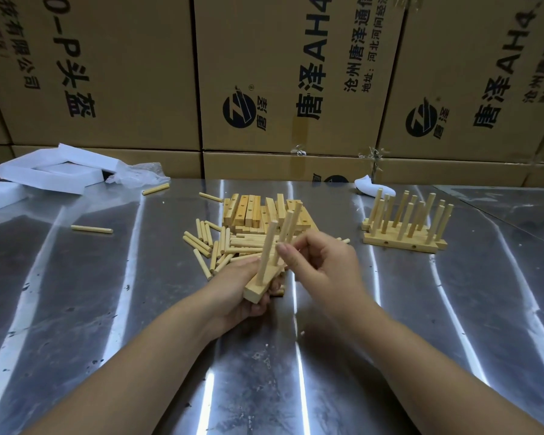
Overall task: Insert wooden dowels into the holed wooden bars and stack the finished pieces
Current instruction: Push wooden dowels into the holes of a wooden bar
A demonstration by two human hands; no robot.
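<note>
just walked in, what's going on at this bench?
A person is assembling dowel racks by hand. The left hand holds a holed wooden bar with three dowels upright in it; the right hand pinches one standing dowel, apparently seating it. Loose dowels and unfilled bars lie heaped just beyond the hands on the steel table. Finished pieces stand to the right, dowels up.

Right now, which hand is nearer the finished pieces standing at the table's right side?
Right. The right hand, pinching a dowel, is just left of the finished pieces, not touching them; the left hand, holding the bar, sits farther left and nearer the person.
</note>
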